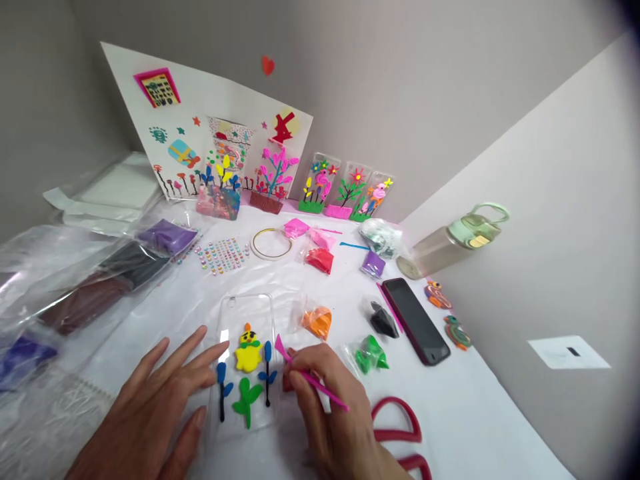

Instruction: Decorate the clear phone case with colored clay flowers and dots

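A clear phone case (pixel 249 313) lies on the white table in front of me. On it sit a yellow clay chick (pixel 249 351), two blue clay flowers and a green clay sprout (pixel 247 398). My left hand (pixel 157 407) rests flat with fingers spread, its fingertips touching the case's left edge. My right hand (pixel 333 417) is closed on a thin pink modelling tool (pixel 310 379), whose flat tip points at the case's right edge. A bit of red clay (pixel 287 381) shows under those fingers.
Small bags of orange (pixel 317 321), green (pixel 371 355), black, purple, red and pink clay lie around. A dark phone (pixel 415 320), red scissors (pixel 400 433), a water bottle (pixel 453 241), gem stickers (pixel 223 255), a tape ring, decorated cases and a white board stand behind. Larger clay packs sit left.
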A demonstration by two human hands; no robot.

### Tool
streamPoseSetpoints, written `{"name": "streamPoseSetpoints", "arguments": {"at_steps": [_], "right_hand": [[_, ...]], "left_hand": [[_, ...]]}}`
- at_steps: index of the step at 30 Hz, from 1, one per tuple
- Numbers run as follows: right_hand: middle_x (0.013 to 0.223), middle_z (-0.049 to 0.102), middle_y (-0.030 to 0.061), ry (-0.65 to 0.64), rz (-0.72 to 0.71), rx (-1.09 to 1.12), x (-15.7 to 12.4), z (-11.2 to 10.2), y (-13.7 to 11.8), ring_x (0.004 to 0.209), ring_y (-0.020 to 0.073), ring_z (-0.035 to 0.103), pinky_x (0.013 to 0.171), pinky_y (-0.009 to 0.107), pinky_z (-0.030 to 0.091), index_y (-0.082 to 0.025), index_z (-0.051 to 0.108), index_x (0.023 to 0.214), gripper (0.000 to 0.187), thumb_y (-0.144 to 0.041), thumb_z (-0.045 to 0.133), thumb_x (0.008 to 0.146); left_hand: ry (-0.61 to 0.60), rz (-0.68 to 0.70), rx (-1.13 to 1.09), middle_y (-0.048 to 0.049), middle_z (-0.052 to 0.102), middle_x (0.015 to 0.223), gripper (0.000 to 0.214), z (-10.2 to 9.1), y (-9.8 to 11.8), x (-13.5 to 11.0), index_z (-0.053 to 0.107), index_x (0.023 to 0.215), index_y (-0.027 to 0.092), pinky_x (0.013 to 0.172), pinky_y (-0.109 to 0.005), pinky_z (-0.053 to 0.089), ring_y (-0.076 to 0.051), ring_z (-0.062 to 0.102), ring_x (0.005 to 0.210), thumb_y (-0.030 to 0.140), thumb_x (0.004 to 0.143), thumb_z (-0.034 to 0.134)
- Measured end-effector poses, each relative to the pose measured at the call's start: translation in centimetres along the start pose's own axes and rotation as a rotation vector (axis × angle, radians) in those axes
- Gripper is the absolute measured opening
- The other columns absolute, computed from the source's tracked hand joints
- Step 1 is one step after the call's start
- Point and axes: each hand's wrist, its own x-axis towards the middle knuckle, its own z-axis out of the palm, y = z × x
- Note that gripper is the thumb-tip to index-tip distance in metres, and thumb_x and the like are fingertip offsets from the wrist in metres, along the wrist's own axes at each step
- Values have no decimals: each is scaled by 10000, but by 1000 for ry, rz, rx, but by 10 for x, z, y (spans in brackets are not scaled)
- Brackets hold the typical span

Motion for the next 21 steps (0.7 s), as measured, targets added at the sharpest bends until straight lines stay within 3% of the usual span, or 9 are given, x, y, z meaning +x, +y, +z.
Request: {"name": "streamPoseSetpoints", "arguments": {"at_steps": [4,8,13,21], "right_hand": [[886,666,28,-63,-129,-113,2,4,7,738,180,648,660,273,532,-273,532,1099,115,-187,462,1068],[875,643,32,-68,-144,-199,3,10,11,756,181,626,670,286,512,-249,516,1067,138,-174,401,1084],[868,614,15,-67,-137,-215,-1,17,16,746,167,584,676,272,493,-234,499,1059,212,-65,382,1011],[869,611,25,-144,-161,-240,5,15,18,752,186,569,666,271,499,-230,478,1084,337,32,396,888]], "left_hand": [[-45,-54,38,-85,579,1547,421,9,-4,-6,473,1411,295,1284,-630,177,-307,279,1592,328,992,464],[-79,-50,70,-12,586,1552,520,14,-5,-9,419,1505,332,1320,-574,110,-282,265,1600,356,986,418],[-96,-20,115,8,553,1584,493,14,-4,-7,466,1465,317,1346,-500,34,-235,180,1626,363,975,438],[-57,4,114,-2,571,1569,385,12,0,-7,565,1316,295,1351,-476,44,-224,167,1628,354,946,478]]}}
